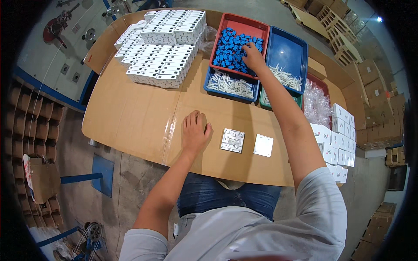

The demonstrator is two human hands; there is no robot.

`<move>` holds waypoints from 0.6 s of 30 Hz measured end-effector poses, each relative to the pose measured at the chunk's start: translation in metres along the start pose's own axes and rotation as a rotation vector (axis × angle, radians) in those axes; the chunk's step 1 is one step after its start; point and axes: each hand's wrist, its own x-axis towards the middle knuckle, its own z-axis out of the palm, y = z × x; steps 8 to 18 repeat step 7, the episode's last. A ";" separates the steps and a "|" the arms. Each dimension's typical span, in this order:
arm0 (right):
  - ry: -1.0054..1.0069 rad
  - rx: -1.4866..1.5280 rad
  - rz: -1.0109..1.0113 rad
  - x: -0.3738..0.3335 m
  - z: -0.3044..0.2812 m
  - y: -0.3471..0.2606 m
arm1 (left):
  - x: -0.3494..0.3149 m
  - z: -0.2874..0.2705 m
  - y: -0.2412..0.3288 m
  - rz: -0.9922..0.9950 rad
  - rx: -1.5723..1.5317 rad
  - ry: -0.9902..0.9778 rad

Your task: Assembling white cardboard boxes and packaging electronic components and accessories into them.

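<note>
right hand (252, 55) outstretched in blue parts (230, 50) | left hand (194, 130) flat on table (130, 113)

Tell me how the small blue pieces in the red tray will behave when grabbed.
The blue pieces look like small, hard moulded blocks, so probably stiff and light. Heaped loosely in the red tray, they will likely shift and slide under the right hand. Blocky shapes suggest little rolling.
</note>
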 end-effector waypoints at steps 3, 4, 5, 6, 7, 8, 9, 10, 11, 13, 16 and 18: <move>-0.020 0.042 0.042 0.008 0.005 -0.005 | -0.004 0.000 -0.005 -0.007 0.012 -0.005; -0.010 0.054 0.016 0.009 0.004 0.001 | -0.002 0.001 -0.004 -0.004 0.001 -0.004; -0.008 0.053 0.016 0.011 0.004 0.008 | -0.002 0.001 -0.004 -0.003 0.000 -0.002; 0.006 0.064 0.038 0.013 0.003 0.014 | -0.001 0.002 -0.004 -0.003 0.007 -0.010; 0.017 0.078 0.059 0.015 0.004 0.016 | -0.002 0.001 -0.005 -0.008 0.016 -0.018; 0.017 0.078 0.059 0.015 0.004 0.016 | -0.002 0.001 -0.005 -0.008 0.016 -0.018; 0.017 0.078 0.059 0.015 0.004 0.016 | -0.002 0.001 -0.005 -0.008 0.016 -0.018; 0.017 0.078 0.059 0.015 0.004 0.016 | -0.002 0.001 -0.005 -0.008 0.016 -0.018; 0.017 0.078 0.059 0.015 0.004 0.016 | -0.002 0.001 -0.005 -0.008 0.016 -0.018; 0.017 0.078 0.059 0.015 0.004 0.016 | -0.002 0.001 -0.005 -0.008 0.016 -0.018; 0.017 0.078 0.059 0.015 0.004 0.016 | -0.002 0.001 -0.005 -0.008 0.016 -0.018; 0.017 0.078 0.059 0.015 0.004 0.016 | -0.002 0.001 -0.005 -0.008 0.016 -0.018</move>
